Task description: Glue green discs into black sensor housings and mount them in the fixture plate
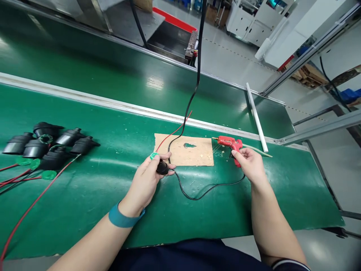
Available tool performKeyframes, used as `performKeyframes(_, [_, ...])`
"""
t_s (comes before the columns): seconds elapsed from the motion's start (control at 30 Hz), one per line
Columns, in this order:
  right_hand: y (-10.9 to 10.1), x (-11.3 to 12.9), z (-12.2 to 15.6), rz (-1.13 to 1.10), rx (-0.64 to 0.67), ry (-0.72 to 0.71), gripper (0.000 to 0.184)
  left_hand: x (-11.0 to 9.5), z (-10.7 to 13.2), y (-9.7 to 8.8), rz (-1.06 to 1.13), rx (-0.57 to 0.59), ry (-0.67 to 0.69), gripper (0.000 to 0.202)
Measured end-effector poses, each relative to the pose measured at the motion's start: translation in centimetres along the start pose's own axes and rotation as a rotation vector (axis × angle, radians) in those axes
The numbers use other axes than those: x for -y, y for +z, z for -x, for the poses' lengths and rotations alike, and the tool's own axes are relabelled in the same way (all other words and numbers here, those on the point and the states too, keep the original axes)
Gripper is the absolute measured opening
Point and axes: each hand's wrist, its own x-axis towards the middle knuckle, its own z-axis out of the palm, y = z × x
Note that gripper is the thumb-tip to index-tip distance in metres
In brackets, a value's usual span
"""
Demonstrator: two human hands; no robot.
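Note:
My left hand (149, 169) grips a small black plastic housing (162, 167), with a round green circuit board (153, 155) at the fingertips. From the board a thin red wire (172, 134) rises to the upper right. My right hand (252, 164) is closed on the handle of a red hot glue gun (229, 142), whose nozzle points left. A pale glue stick (255, 149) sticks out of its back end. The gun's black cord (194, 198) loops left past my left hand. Between the hands lies a piece of brown cardboard (197, 152) with a hole in it.
Several black housings (58, 158) lie in a cluster at the left, with green round boards (49, 175) and red wires. A black cable (200, 41) hangs from above. A white tube (256, 116) crosses the metal rail (113, 103) at the right of the green bench (98, 210).

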Motion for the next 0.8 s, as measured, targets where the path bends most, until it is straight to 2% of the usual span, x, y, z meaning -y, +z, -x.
performKeyframes(0.07, [0.6, -0.1, -0.7, 0.002, 0.037, -0.052, 0.044, 0.0, 0.1, 0.0, 0.001, 0.002, -0.004, 0.055])
performKeyframes(0.2, [1.9, -0.6, -2.3, 0.171, 0.166, -0.108, 0.038, -0.1, 0.1, 0.1, 0.007, 0.002, -0.003, 0.052])
performKeyframes(0.37, [1.4, -1.4, -4.1, 0.299, 0.177, -0.155, 0.034, -0.2, 0.0, 0.0, -0.004, -0.003, -0.025, 0.054])
performKeyframes(0.5, [0.1, -2.1, -4.9, 0.442, 0.073, -0.299, 0.036, -0.2, 0.0, 0.0, -0.004, 0.002, -0.022, 0.054])
performKeyframes(0.57, [-0.6, -2.2, -4.8, 0.446, 0.020, -0.356, 0.037, -0.2, 0.0, 0.0, -0.011, -0.006, -0.019, 0.054])
performKeyframes(0.7, [-3.1, -1.1, -3.3, 0.232, -0.139, -0.368, 0.037, -0.2, 0.0, 0.2, -0.006, -0.004, -0.011, 0.055])
performKeyframes(0.8, [-6.5, 0.5, -1.7, 0.004, -0.366, -0.360, 0.035, -0.1, -0.1, 0.2, -0.003, -0.008, 0.002, 0.058])
